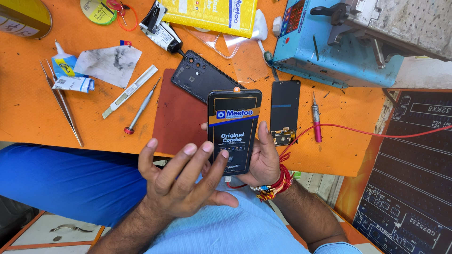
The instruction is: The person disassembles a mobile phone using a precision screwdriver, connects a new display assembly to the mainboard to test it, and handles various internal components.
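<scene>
While the right hand point(263, 160) grips a black screen part point(234, 129) upright at frame centre, the left hand point(181, 181) hovers spread just beside it, fingertips brushing its lower edge. Likely an inspection step; peeling or fitting would need a pinch. Behind lie a phone body point(202, 77), a bare display point(285, 110), and screwdrivers point(141, 107)

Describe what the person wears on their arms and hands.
Both hands are bare, no gloves or rings visible. The right hand has a bunch of red and gold threads round the wrist. The left hand has a bare wrist and forearm. A light blue sleeve edge shows on the right arm.
</scene>
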